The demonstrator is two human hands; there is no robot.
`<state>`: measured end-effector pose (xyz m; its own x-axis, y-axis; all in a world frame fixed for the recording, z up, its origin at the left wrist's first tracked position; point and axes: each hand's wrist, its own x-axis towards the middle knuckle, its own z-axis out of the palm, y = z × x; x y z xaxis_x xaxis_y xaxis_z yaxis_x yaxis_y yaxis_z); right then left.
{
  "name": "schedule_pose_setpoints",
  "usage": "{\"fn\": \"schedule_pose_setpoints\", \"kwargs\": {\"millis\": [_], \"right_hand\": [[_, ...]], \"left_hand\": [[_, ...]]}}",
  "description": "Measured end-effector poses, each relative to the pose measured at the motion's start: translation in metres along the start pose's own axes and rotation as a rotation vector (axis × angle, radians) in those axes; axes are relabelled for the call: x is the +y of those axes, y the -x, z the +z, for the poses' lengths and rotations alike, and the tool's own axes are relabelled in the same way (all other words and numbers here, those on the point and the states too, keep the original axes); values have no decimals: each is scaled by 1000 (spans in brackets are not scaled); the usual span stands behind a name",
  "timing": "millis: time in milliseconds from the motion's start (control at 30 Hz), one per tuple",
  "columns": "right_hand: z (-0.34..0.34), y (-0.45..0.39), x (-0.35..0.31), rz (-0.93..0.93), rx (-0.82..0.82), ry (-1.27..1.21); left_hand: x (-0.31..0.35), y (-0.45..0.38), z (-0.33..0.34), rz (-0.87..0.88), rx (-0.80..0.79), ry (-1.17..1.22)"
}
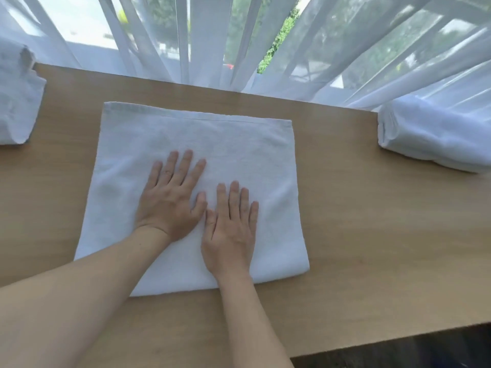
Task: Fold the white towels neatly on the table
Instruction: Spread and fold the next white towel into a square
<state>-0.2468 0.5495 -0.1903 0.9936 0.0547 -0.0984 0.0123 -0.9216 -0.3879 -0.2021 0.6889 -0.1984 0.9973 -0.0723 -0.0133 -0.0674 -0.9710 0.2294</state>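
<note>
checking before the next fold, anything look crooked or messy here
Mostly tidy. The towel lies flat under both hands, but sits slightly askew to the table edge. The left pile looks rumpled beside the neat right stack.

— How many towels?
— Three white ones: a flat towel mid-frame, a left towel at the left edge, a right towel at the right edge.
— Hands?
— Two: left hand, right hand. One desk, one curtain.
</note>
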Motion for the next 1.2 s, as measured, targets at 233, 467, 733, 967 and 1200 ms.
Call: {"fn": "schedule_pose_setpoints", "kwargs": {"millis": [233, 467, 733, 967, 1200], "right_hand": [[-15, 19, 57, 22, -22, 181], [-34, 34, 92, 190, -28, 167], [-3, 31, -30, 21, 131, -85], [31, 33, -61, 42, 87, 48], [31, 27, -64, 37, 104, 150]], "left_hand": [[-2, 2, 0, -1, -26, 19], [-4, 5, -2, 31, -3, 137], [-5, 77, -33, 157, 91, 532], [-46, 120, -20, 188, -58, 156], [-81, 46, -18, 102, -108, 63]]}}
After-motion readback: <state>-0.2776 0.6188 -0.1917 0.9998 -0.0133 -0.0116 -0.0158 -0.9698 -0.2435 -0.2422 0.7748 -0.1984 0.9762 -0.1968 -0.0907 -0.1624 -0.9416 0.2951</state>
